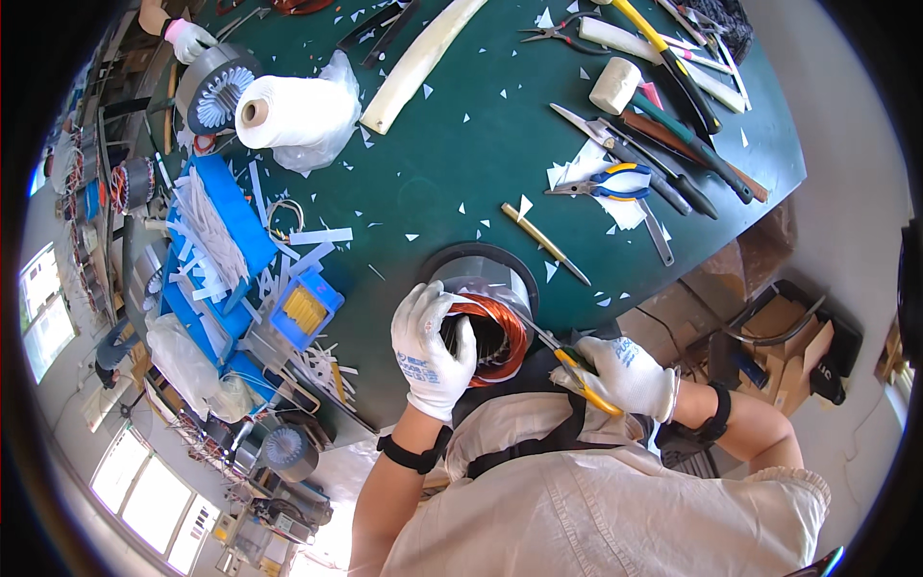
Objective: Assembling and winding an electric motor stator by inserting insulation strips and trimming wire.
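In front of my body stands a motor stator with a ring of copper-coloured windings (512, 335) and a dark round rim on its far side. My left hand (430, 354), in a white glove, grips the left side of the windings, thumb at the inner opening and fingers over the top. A thin white strip lies along the upper edge of the coil, near those fingertips. My right hand (627, 377), gloved too, is closed around yellow-handled scissors (574, 370). Their narrow blades point up and left, close to the right side of the windings. The blade tips are hard to make out.
White scraps dot the green table (385, 212). A brass-coloured rod (544, 242), blue-and-yellow pliers (606, 183) and a mallet (615, 87) lie ahead and right. Blue bins (226, 216) of white strips and a white roll (298, 111) stand left. Another person's gloved hand (189, 40) touches a stator.
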Demonstrator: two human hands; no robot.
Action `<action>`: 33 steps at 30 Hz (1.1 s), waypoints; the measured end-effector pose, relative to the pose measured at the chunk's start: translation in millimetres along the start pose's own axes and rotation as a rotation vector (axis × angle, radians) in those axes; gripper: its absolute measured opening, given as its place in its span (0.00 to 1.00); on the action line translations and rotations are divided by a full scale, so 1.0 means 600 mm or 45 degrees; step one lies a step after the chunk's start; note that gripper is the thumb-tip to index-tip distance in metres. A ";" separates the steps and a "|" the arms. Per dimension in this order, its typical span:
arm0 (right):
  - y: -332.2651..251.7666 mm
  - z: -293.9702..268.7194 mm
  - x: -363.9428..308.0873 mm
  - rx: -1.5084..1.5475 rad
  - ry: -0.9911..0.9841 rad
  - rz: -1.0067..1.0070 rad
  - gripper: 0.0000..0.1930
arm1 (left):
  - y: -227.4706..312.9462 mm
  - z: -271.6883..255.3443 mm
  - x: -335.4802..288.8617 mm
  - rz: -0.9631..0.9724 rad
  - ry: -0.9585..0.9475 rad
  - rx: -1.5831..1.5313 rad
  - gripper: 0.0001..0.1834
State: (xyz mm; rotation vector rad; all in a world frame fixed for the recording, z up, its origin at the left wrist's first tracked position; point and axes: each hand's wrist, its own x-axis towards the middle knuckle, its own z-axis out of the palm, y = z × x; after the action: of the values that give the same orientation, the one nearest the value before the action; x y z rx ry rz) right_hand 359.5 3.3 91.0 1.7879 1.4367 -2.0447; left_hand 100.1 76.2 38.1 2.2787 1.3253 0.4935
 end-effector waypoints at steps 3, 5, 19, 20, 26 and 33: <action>0.008 -0.006 0.004 0.164 0.058 -0.045 0.26 | -0.001 0.000 0.000 0.004 0.002 -0.006 0.24; 0.014 -0.016 0.005 0.155 -0.003 -0.016 0.26 | -0.001 0.000 0.001 0.010 0.009 -0.020 0.24; -0.004 -0.035 0.007 0.117 0.002 -0.059 0.27 | -0.001 -0.001 0.002 -0.021 -0.002 -0.052 0.24; -0.004 -0.044 0.008 0.103 -0.025 -0.039 0.27 | -0.001 -0.002 0.002 -0.017 0.001 -0.045 0.24; -0.027 -0.081 0.024 -0.285 -0.106 -0.038 0.26 | -0.004 -0.002 0.003 -0.018 0.002 -0.068 0.25; -0.031 -0.076 0.039 -0.227 -0.139 -0.035 0.28 | -0.007 -0.005 0.011 0.021 -0.021 -0.080 0.25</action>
State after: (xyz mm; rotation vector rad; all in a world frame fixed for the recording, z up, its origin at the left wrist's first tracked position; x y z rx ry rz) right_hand 374.9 55.7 87.9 1.5721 1.5644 -1.9248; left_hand 98.6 84.3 38.9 2.2390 1.2663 0.5133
